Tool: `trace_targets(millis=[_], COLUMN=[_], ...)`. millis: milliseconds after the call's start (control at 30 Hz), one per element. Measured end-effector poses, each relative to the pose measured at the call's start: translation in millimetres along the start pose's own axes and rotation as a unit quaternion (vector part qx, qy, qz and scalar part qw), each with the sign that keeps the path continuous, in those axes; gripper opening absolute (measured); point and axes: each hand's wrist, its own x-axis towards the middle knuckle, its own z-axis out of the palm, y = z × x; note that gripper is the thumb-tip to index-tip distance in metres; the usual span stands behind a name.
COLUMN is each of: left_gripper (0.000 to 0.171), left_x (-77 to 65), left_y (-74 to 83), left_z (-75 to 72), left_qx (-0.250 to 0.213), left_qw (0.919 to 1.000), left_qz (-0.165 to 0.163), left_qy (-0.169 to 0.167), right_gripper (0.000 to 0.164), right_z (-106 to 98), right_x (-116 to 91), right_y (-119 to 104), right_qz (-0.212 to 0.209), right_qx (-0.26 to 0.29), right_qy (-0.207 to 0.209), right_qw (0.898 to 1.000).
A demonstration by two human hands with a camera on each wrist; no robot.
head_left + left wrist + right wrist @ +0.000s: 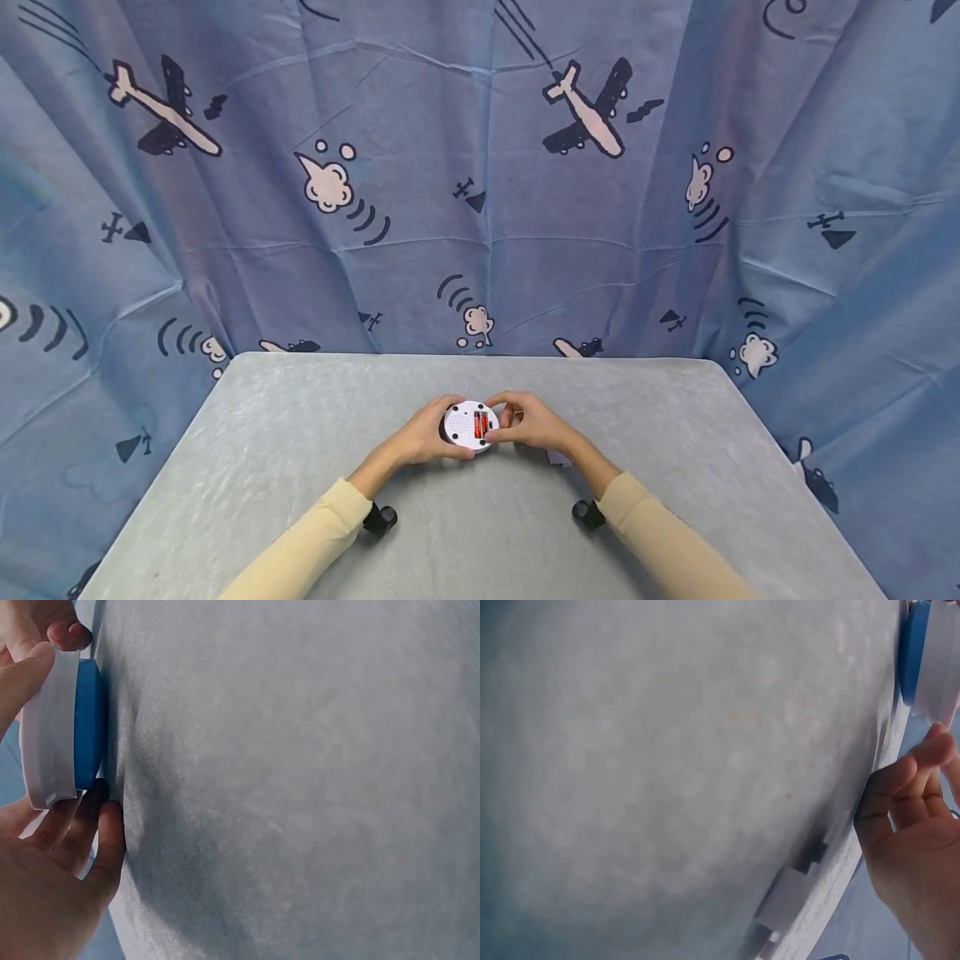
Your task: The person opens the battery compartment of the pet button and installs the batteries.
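A round white device (459,423) is held up off the table, its underside toward the head view. That face has small holes, black feet and an uncovered compartment with red batteries (481,424). Its other side is blue (89,724). My left hand (429,435) grips the device round its left side, fingers on the far edge and thumb on the near edge. From the right, my right hand (529,421) has its thumb at the batteries and its index finger at the upper rim; the other fingers are curled.
A small pale piece (557,457) lies on the grey table (300,417) by the right wrist; the right wrist view shows dark parts beside it. Behind the table hangs a blue curtain (420,208) printed with planes. Black wrist cameras sit under both forearms.
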Motion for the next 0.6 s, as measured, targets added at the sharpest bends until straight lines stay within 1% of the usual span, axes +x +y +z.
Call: trace_targets(millis=[167, 367, 600], left_gripper=[0.088, 0.089, 0.088], left_x=[0.2, 0.1, 0.0], left_y=[0.7, -0.1, -1.4], left_z=[0.3, 1.3, 0.5], left_qx=[-0.002, -0.001, -0.010], left_qw=[1.0000, 1.0000, 0.9998], left_qz=[-0.001, 0.000, 0.014], left_qy=[0.001, 0.002, 0.005], right_gripper=[0.052, 0.053, 0.055], right_z=[-1.9, -2.4, -2.2], right_x=[-0.2, 0.9, 0.0], right_y=[-3.2, -6.7, -9.9], right_qz=[0.035, 0.078, 0.102], right_qx=[0.020, 0.063, 0.106], right_qy=[-0.010, -0.017, -0.019], right_qw=[0.999, 0.995, 0.989])
